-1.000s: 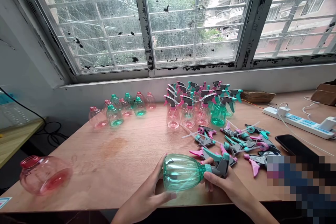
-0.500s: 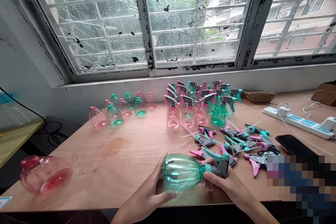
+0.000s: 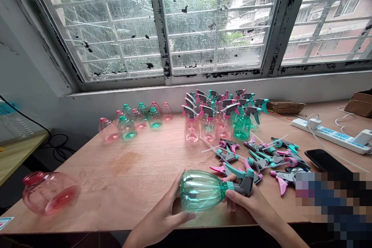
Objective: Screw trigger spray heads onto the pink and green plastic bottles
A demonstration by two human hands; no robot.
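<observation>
A: What are the hands holding?

B: A green bottle (image 3: pixel 202 190). It's tipped on its side, over the front of the counter (image 3: pixel 122 190).

A: How does the left hand (image 3: pixel 167 213) hold it?

B: It's curled around the bottom end, with the thumb on the near side.

A: And the right hand (image 3: pixel 250 201)?

B: That one is closed on the neck, right by the grey and green spray top (image 3: pixel 247 184).

A: What else is close?

B: A pink bottle (image 3: pixel 52 193) with an open neck, at the front left.

A: And just past the right hand?

B: A messy pile of loose tops (image 3: pixel 260 157) in pink, green and grey. Some have thin tubes. A black phone (image 3: pixel 328 161) lies beside them.

A: What's farther back?

B: A white plug strip (image 3: pixel 328 133) on the right. Lots of spray bottles (image 3: pixel 208 126) stand close together in the middle, tops on. On the left there's a bunch of pink and green open bottles (image 3: pixel 127 126).

A: And at the very back?

B: A brown packet (image 3: pixel 286 107) by the wall, then the window (image 3: pixel 215 27) with bars.
</observation>
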